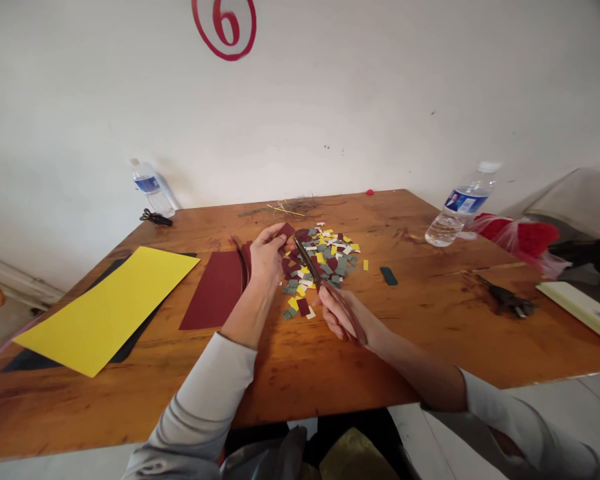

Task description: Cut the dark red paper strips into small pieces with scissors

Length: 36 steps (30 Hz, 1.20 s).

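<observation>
Only partly visible, maroon paper point(289, 229)

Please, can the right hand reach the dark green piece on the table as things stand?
Probably yes: the dark green piece lies nearby with nothing visibly between, though the right hand holds scissors.

A wooden table point(440, 327) meets a white wall point(330, 100) above pale floor tiles point(577, 401).

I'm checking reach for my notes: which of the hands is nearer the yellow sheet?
Left. The left hand is right of the yellow sheet, past the maroon sheet; the right hand, holding scissors, is farther right.
</observation>
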Available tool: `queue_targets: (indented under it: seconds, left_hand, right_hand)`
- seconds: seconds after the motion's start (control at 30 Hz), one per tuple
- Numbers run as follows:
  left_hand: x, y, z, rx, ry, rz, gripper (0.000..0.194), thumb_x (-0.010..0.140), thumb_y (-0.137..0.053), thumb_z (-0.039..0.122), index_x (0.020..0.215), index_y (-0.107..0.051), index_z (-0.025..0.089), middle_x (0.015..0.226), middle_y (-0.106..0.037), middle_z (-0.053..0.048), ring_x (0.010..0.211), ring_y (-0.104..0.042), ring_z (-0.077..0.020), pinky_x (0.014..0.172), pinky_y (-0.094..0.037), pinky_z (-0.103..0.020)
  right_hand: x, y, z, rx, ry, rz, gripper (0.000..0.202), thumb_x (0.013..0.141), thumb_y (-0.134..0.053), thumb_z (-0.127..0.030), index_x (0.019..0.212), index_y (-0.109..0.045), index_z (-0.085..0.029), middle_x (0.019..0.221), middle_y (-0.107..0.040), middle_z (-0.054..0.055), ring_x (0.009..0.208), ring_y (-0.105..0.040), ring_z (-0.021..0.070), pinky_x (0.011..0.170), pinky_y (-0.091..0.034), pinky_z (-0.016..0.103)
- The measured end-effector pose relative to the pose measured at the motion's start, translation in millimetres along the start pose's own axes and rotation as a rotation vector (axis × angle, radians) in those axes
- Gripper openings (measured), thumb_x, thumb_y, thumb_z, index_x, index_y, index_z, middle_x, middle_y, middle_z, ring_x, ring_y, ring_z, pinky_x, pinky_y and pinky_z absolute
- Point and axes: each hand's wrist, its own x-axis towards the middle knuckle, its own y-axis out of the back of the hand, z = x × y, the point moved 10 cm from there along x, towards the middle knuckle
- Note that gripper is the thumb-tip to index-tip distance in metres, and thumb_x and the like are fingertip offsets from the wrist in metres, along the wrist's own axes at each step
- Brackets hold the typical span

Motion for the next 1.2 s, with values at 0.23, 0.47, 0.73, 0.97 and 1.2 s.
queue_targets:
  seconds: [0.23,0.47,0.73,0.97,1.2]
  left_hand:
    - [-10,-5.5,9,0.007,-0.04,0.012,0.026,0.064,-0.076,0.006,0.084,-0.066,0.019,0.059,-0.056,0.008,0.053,-0.062,-0.0106,0.056,-0.05,-0.022]
    - [-19,-16.9,3,0.001,0.04,-0.057,0.028,0.065,-0.082,0.009,0.082,-0.062,0.018,0.063,-0.063,0.005,0.052,-0.061,-0.0099,0.053,-0.047,-0.021]
    - [-22,-17.7,-11,-0.021,0.203,-0.069,0.026,0.069,-0.079,0.014,0.069,-0.054,0.019,0.061,-0.063,0.0,0.053,-0.061,-0.0106,0.052,-0.049,-0.022]
    - [-27,-17.9,-2,-0.015,0.145,-0.05,0.027,0.066,-0.074,0.012,0.063,-0.048,0.021,0.058,-0.06,0.002,0.05,-0.057,-0.0093,0.049,-0.045,-0.02]
    - [-28,-16.4,2,-0.045,0.115,-0.009,0.027,0.065,-0.073,0.011,0.063,-0.048,0.021,0.059,-0.058,0.003,0.051,-0.056,-0.0087,0.049,-0.045,-0.02]
  right_hand:
    - [5,8,2,-0.093,0.011,0.051,0.04,0.087,-0.072,-0.062,0.077,-0.058,-0.026,0.045,-0.033,-0.01,0.035,-0.029,0.0099,0.032,-0.027,0.025]
    - [-2,-1,-14,-0.057,0.056,0.024,0.055,0.077,-0.075,-0.075,0.073,-0.05,-0.026,0.044,-0.034,-0.013,0.032,-0.028,0.0064,0.032,-0.025,0.022]
    - [-6,-1,-18,-0.096,0.041,0.085,0.058,0.074,-0.078,-0.076,0.072,-0.047,-0.027,0.043,-0.035,-0.013,0.032,-0.029,0.007,0.033,-0.022,0.023]
    - [-10,-3,-26,-0.176,0.096,0.095,0.063,0.073,-0.071,-0.085,0.071,-0.045,-0.028,0.043,-0.033,-0.012,0.035,-0.029,0.0075,0.036,-0.024,0.023]
    - [-7,-2,-22,-0.165,0.116,0.075,0.062,0.074,-0.073,-0.084,0.071,-0.048,-0.027,0.046,-0.032,-0.012,0.036,-0.027,0.0075,0.037,-0.024,0.025]
